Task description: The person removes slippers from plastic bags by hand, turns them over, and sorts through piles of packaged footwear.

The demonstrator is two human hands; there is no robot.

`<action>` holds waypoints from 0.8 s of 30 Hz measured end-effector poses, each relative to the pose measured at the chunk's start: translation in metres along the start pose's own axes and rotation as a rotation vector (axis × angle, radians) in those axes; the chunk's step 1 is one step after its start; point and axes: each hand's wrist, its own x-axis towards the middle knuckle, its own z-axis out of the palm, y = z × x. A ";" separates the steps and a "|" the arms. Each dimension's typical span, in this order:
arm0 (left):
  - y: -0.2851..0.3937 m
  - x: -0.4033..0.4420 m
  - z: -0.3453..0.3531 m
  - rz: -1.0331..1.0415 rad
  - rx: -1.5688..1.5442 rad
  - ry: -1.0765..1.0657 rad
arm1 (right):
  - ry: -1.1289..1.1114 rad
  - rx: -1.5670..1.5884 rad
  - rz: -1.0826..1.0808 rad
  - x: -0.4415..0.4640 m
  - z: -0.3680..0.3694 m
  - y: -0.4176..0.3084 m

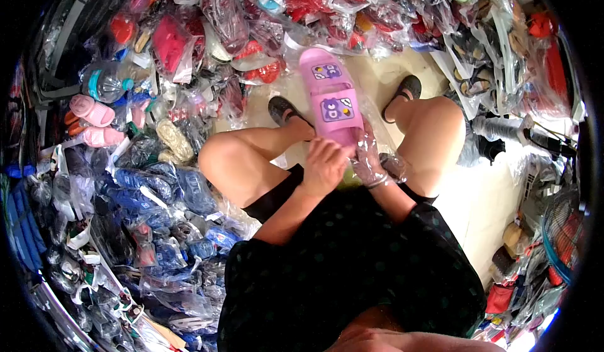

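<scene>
a black top with faint dots [352, 270] fills the bottom centre, closest to view. beyond it, between two bare knees, pink slides [330, 100] overlap above the pale floor [478, 207], showing two purple cartoon patches. the right hand [370, 160], covered by clear plastic [384, 141], grasps their near end. the left hand [325, 166] has bent fingers at that same end; i cannot tell whether they grip. dark shoes [283, 110] are on both feet. bagged footwear [157, 220] crowds the left and far sides, with a clear bottle [107, 84] at far left.
</scene>
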 end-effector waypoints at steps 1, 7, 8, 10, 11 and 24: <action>-0.001 0.001 -0.004 0.005 -0.021 0.010 | -0.121 0.184 0.061 0.002 0.016 -0.011; -0.023 -0.003 -0.011 -0.347 -0.019 0.172 | 0.052 -0.103 0.065 0.010 -0.020 0.014; -0.015 -0.009 -0.005 -0.262 -0.066 0.086 | 0.004 -0.009 0.061 0.010 -0.026 0.019; 0.001 -0.006 -0.004 -0.166 -0.180 -0.002 | -0.087 -0.559 -0.165 0.006 -0.024 0.010; 0.002 -0.009 -0.001 -0.160 -0.193 -0.009 | -0.108 -0.649 -0.217 0.005 -0.022 0.008; 0.004 0.018 -0.067 -0.167 -0.893 -0.796 | -0.102 -0.940 -0.160 -0.013 0.010 -0.035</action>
